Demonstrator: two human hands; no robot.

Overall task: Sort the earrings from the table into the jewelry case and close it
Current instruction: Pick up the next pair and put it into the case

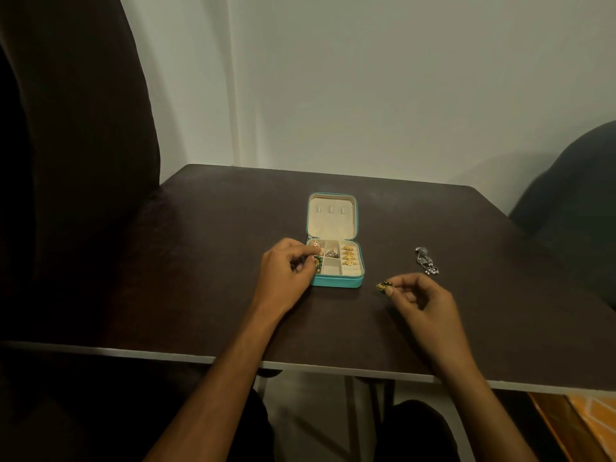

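At the near half of the dark table (213, 261), left hand (286, 271) curled over the front-left compartment of the jewelry case (335, 261), fingertips pinching a green-and-gold earring (316, 260). At four o'clock from the case, right hand (423, 300) raised just above the tabletop, thumb and forefinger pinched on a matching green-and-gold earring (384, 287). Case open at table centre, teal outside, cream lid (330, 216) tipped back toward twelve o'clock. Inside, gold earrings (348, 255) lined in the right-hand compartment, more pieces in the rear-left and rear-middle cells. At three o'clock from the case, well apart, silver earrings (427, 260) left lying on the table.
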